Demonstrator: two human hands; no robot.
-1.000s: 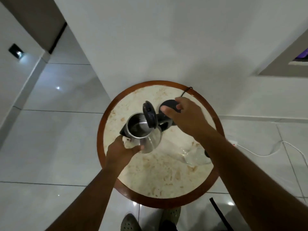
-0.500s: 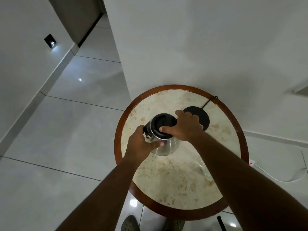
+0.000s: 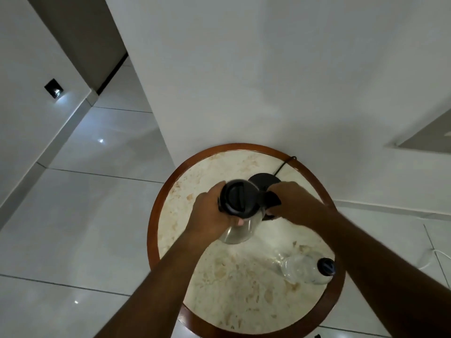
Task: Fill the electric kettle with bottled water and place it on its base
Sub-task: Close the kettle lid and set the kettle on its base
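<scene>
The steel electric kettle (image 3: 240, 230) with a black lid (image 3: 238, 197), now closed, stands on the round marble table (image 3: 244, 289). My left hand (image 3: 211, 215) wraps around the kettle's left side. My right hand (image 3: 292, 203) grips the black handle (image 3: 271, 202) on its right. The black round base (image 3: 262, 180) lies just behind the kettle, partly hidden by it. A clear plastic water bottle (image 3: 302, 268) with a dark cap lies on its side at the table's right edge.
The base's black cord (image 3: 284, 164) runs off the table's back edge toward the white wall (image 3: 244, 81). A white cable (image 3: 436, 254) lies on the tiled floor at the right. The table has a raised brown wooden rim (image 3: 152, 230).
The kettle's lid went from open to closed. My right hand moved from the lid to the handle. My left hand stayed on the kettle's body.
</scene>
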